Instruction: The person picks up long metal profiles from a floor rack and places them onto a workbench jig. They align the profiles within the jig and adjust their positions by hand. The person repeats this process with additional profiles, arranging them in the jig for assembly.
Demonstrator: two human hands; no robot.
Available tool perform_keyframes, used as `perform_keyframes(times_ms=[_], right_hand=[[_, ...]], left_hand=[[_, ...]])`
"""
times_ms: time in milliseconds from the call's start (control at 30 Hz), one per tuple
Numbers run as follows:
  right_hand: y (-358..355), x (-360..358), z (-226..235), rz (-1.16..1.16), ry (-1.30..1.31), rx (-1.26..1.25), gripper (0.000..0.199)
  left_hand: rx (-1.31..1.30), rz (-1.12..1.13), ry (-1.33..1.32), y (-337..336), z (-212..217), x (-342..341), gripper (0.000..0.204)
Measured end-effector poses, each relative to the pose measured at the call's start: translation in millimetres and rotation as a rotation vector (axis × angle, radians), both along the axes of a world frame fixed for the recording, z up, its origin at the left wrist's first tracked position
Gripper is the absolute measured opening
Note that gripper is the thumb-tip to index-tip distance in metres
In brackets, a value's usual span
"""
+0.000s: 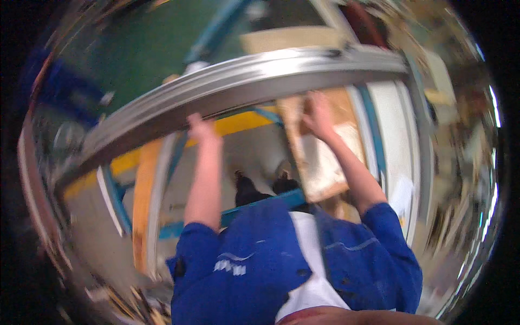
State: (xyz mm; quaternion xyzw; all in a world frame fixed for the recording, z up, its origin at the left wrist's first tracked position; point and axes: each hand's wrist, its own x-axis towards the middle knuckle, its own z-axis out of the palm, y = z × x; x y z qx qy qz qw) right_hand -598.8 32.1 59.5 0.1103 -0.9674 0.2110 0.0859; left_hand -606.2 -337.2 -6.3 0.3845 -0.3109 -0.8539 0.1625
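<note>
A long silvery metal profile with lengthwise grooves lies crosswise in front of me, bowed by the lens. My left hand is at its near edge, left of the middle, with the fingers closed against it; motion blur softens them. To the right, my right hand is over a wooden board, its fingertips close to the profile's near edge. The thumb stands apart from the other fingers. Blur hides whether these fingertips touch the metal.
Blue frame bars and a white-topped support stand at right. An orange-brown wooden beam runs along the left support. Below, my shoes are on a grey floor with a yellow stripe. Clutter fills the right side.
</note>
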Motion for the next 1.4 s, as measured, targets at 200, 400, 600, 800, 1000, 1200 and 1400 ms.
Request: perform_keyframes(times_ms=[200, 400, 600, 800, 1000, 1200, 1400], right_hand=[[55, 1, -10, -0.029, -0.05, -0.058, 0.076], [132, -16, -9, 0.08, 0.068, -0.106, 0.069], [186, -79, 5, 0.019, 0.149, -0.107, 0.063], [197, -129, 11, -0.031, 0.165, -0.202, 0.038], [201, -160, -32, -0.021, 0.091, 0.265, 0.079], [202, -162, -29, -0.025, 0.03, 0.32, 0.082], [204, -158, -5, 0.007, 0.085, 0.402, 0.072]], left_hand=[[-0.05, 0.036, -0.057, -10, 2, 1, 0.062], [-0.131, 0.119, -0.154, 4, 11, -11, 0.065], [-0.02, -0.045, -0.083, 50, 7, -18, 0.06], [-0.174, -0.378, -0.134, 127, -29, -18, 0.043], [-0.003, -0.156, -0.124, 179, -1, -33, 0.061], [-0.028, -0.161, -0.122, 179, 19, -26, 0.055], [-0.049, -0.138, -0.176, 183, 7, -32, 0.053]])
